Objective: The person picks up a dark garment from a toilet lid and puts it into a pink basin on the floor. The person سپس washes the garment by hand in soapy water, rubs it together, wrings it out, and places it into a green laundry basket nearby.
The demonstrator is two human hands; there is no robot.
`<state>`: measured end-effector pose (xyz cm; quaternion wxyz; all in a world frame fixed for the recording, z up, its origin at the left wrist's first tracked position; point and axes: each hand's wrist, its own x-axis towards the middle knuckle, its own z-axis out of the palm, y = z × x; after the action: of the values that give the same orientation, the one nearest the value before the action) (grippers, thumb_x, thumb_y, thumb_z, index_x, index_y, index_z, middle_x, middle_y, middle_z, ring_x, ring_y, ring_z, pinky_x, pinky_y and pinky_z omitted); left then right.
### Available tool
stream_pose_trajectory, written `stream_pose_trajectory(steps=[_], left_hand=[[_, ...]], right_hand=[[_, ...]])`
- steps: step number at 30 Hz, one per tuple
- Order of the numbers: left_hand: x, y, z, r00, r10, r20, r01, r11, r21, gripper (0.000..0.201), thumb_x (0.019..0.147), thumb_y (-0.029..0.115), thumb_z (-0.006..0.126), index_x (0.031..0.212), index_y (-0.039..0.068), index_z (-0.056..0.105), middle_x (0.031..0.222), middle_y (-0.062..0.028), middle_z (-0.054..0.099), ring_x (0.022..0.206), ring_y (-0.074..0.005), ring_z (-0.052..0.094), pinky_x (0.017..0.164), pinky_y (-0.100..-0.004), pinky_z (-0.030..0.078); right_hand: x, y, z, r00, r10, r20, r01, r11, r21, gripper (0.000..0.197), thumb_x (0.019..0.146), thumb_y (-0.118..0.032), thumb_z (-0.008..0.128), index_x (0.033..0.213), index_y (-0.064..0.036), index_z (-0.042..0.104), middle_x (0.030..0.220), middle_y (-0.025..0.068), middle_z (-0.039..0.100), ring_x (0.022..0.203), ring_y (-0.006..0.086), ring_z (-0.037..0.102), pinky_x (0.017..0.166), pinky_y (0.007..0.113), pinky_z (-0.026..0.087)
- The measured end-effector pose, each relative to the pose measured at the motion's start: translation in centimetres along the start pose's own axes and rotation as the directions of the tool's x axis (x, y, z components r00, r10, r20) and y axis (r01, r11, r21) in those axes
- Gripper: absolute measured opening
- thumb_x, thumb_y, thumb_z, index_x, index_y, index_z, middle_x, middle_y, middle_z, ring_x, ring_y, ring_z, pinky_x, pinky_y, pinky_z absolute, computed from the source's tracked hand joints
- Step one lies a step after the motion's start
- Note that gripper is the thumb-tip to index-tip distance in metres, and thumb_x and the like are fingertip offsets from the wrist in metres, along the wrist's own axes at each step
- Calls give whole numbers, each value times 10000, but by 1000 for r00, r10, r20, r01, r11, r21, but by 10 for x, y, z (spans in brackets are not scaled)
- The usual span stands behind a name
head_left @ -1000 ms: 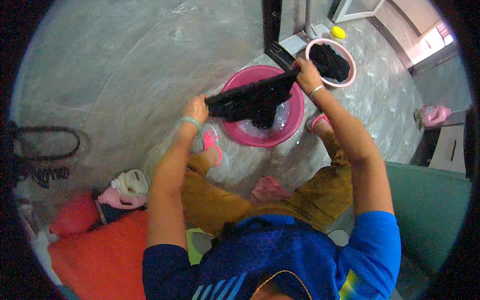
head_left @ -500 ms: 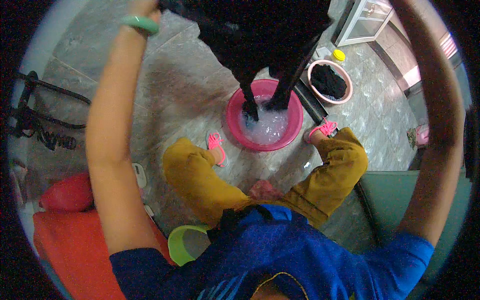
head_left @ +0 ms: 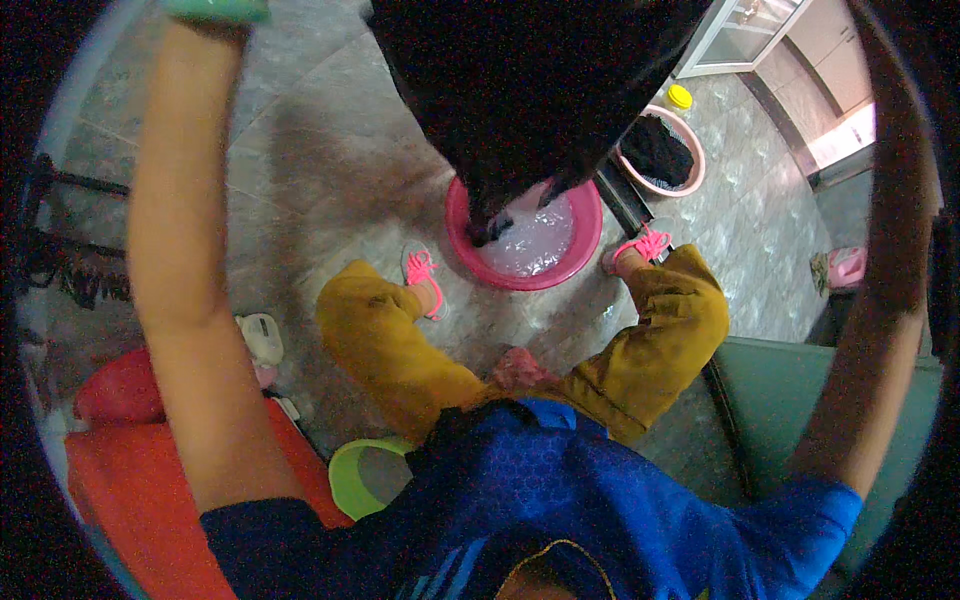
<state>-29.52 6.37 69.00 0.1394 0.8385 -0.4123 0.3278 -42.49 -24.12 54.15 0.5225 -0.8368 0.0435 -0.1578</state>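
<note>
A large black garment hangs from the top edge of the picture, spread wide between my raised arms. Its lower tips reach down over a pink basin of cloudy, sudsy water, and the lowest one seems to touch the water. My left forearm rises on the left with a green bangle at the wrist; the hand itself lies past the top edge. On the right my other arm goes up out of the picture too, so that hand is hidden. What either hand grips does not show.
Behind the basin to the right stands a pale pink tub holding dark cloth, with a yellow-lidded jar beyond. A lime green bucket and red seat are at my left. A green panel is at my right.
Both my arms have gone higher and farther apart, taking my left hand out of the picture. The black garment has spread wider, and its hanging tips have shifted left over the basin.
</note>
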Motion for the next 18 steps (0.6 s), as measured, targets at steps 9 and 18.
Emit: stream_pose_trajectory(steps=[9,18], left_hand=[[-237,1,384,605,-214,767,629,720,-295,260,719,-17,443,906,35,616,1004,-171,560,855,-279,559,772,-345,439],[-387,94,540,376,-112,920,429,901,-66,539,751,218,585,1257,238,401,1395,-83,210,1249,-339,229,1006,-488,204]], right_hand=[[-43,297,93,952,306,-22,-304,931,-203,346,598,0,539,938,-32,592,869,56,603,822,156,543,766,275,426],[-119,434,283,880,474,35,-278,572,-772,419,791,-443,490,1186,-304,467,1131,92,453,1058,282,411,855,488,344]])
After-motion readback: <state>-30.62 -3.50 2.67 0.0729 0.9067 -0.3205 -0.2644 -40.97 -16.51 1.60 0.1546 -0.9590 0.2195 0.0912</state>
